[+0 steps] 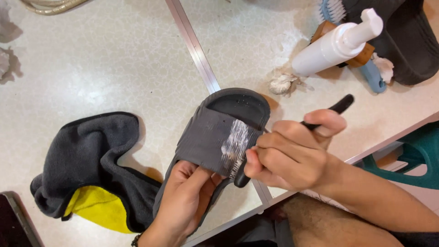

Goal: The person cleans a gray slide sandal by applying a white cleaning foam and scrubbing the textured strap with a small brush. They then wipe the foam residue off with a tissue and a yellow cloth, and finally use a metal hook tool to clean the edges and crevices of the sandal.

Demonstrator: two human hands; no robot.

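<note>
A dark grey slide sandal lies tilted over the pale floor, its strap streaked with white foam. My left hand grips the sandal from below at its heel end, fingers inside the footbed. My right hand is closed around a black-handled brush, whose head presses on the foamy patch of the strap. The brush bristles are mostly hidden by my fingers.
A grey and yellow cloth lies at the left. A white pump bottle, a blue-handled brush and a second dark sandal sit at upper right. A metal floor strip runs diagonally. A teal stool stands right.
</note>
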